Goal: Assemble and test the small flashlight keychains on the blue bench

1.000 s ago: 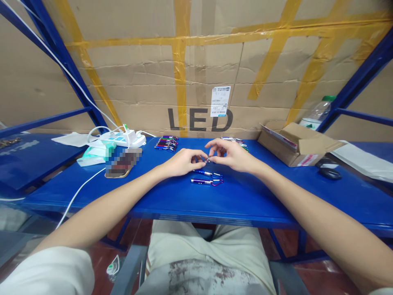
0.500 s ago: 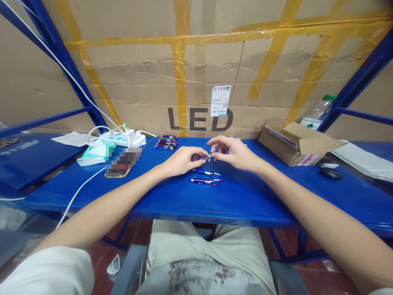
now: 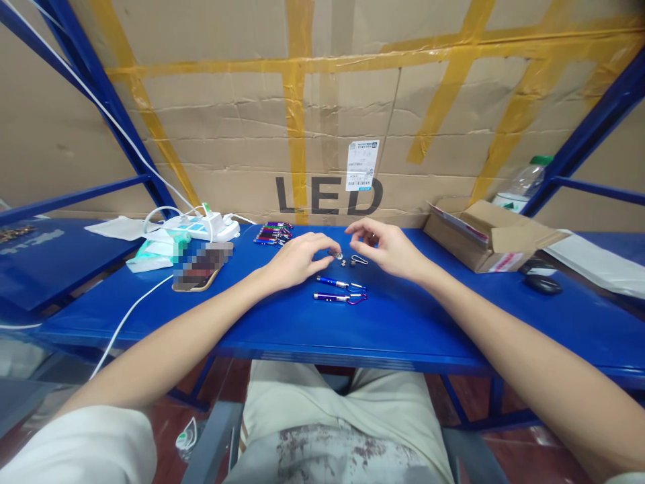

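My left hand is closed in a pinch, with a small shiny silver piece at the fingertips; it may be a button cell, but it is too small to be sure. To its right, my right hand hovers with curled fingers and thumb apart, and I see nothing held in them. Between the hands, a silver carabiner clip and several tiny metal pieces lie on the blue table. Nearer to me lie a blue penlight and a purple penlight, each with a carabiner.
Behind my left hand lies a row of coloured penlights. Farther left are a phone, a power strip with white cables and a green-white packet. An opened cardboard box and a black mouse stand right.
My hands have moved apart: the right hand has lifted slightly away, uncovering the silver clip. The small silver piece stays with my left fingertips, which have shifted a little left.
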`<state>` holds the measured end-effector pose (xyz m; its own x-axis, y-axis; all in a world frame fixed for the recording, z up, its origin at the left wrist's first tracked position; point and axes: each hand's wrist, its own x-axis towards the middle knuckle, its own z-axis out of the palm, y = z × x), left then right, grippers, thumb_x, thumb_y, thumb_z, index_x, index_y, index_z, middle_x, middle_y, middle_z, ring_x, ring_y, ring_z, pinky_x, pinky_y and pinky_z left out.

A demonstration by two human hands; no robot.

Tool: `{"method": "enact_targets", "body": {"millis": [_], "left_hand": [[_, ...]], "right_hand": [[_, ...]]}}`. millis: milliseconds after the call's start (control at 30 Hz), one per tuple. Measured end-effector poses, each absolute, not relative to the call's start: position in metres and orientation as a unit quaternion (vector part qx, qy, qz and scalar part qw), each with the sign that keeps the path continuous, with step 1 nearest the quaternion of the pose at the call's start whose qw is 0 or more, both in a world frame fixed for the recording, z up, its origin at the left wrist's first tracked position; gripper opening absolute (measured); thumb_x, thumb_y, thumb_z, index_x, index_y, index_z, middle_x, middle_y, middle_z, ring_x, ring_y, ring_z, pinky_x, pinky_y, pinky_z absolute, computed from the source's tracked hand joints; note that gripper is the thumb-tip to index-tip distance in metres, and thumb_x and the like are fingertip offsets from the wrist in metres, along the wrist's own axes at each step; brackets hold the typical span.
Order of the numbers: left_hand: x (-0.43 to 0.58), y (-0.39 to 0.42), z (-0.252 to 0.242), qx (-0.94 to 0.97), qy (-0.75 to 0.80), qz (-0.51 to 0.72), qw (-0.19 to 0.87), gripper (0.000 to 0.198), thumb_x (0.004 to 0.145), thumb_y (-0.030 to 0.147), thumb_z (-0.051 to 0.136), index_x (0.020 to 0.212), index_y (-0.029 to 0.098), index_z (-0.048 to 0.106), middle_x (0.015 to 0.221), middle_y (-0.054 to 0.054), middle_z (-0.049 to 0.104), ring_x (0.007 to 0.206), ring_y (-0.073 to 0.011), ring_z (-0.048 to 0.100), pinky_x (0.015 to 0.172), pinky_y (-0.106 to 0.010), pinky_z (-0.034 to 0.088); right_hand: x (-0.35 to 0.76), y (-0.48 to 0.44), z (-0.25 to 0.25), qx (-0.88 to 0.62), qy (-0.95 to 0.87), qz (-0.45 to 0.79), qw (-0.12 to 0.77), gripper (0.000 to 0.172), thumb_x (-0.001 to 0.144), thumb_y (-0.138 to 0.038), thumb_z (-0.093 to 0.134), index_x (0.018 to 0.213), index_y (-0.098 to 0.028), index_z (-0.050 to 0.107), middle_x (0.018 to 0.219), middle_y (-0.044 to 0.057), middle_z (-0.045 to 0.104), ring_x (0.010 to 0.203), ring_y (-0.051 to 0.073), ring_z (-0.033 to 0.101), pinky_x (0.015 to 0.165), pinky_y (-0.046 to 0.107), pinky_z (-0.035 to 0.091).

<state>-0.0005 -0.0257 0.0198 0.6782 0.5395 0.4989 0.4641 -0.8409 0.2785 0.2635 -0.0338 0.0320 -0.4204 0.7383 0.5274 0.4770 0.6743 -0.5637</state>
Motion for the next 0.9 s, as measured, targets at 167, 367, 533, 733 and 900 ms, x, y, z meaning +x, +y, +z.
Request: {"method": "enact_targets", "body": {"millis": [167, 367, 533, 733, 900], "left_hand": [[-0.001, -0.026, 0.018, 0.914, 0.297, 0.271, 0.053, 0.021, 0.106, 0.028, 0.064, 0.124, 0.025, 0.075, 0.117, -0.006, 0.079, 0.110, -0.0255, 0.069, 0.100, -0.040, 0.053], [-0.001, -0.025, 0.017, 0.919, 0.297, 0.256, 0.039, 0.027, 0.109, 0.028, 0.054, 0.130, 0.023, 0.071, 0.118, -0.008, 0.074, 0.112, -0.0266, 0.066, 0.101, -0.042, 0.052], [-0.001, -0.025, 0.018, 0.921, 0.294, 0.252, 0.045, 0.025, 0.108, 0.027, 0.055, 0.128, 0.024, 0.070, 0.115, -0.007, 0.072, 0.111, -0.0264, 0.065, 0.101, -0.041, 0.052], [-0.001, -0.025, 0.018, 0.921, 0.293, 0.253, 0.046, 0.025, 0.108, 0.027, 0.056, 0.127, 0.025, 0.070, 0.116, -0.007, 0.072, 0.112, -0.0267, 0.065, 0.101, -0.042, 0.052], [-0.001, -0.025, 0.017, 0.921, 0.288, 0.257, 0.048, 0.024, 0.108, 0.028, 0.056, 0.127, 0.026, 0.070, 0.116, -0.006, 0.072, 0.113, -0.0262, 0.066, 0.102, -0.041, 0.052]], "right_hand": [[0.265, -0.032, 0.031, -0.377, -0.837, 0.154, 0.365, 0.024, 0.101, -0.038, 0.064, 0.117, -0.021, 0.071, 0.096, 0.005, 0.077, 0.078, 0.022, 0.065, 0.075, 0.036, 0.050], [0.271, -0.020, 0.017, -0.343, -0.914, 0.063, 0.207, 0.022, 0.102, -0.030, 0.062, 0.115, -0.023, 0.078, 0.111, 0.012, 0.073, 0.103, 0.030, 0.066, 0.099, 0.046, 0.048], [0.271, -0.018, 0.009, -0.339, -0.927, 0.050, 0.154, 0.028, 0.104, -0.025, 0.058, 0.122, -0.025, 0.080, 0.116, 0.014, 0.071, 0.107, 0.032, 0.064, 0.101, 0.048, 0.046], [0.270, -0.016, 0.008, -0.334, -0.929, 0.061, 0.149, 0.021, 0.103, -0.021, 0.059, 0.111, -0.023, 0.078, 0.114, 0.013, 0.075, 0.108, 0.032, 0.064, 0.102, 0.048, 0.045], [0.270, -0.015, 0.008, -0.341, -0.927, 0.047, 0.150, 0.016, 0.102, -0.021, 0.059, 0.105, -0.023, 0.075, 0.111, 0.012, 0.075, 0.103, 0.031, 0.063, 0.099, 0.046, 0.044]]}}
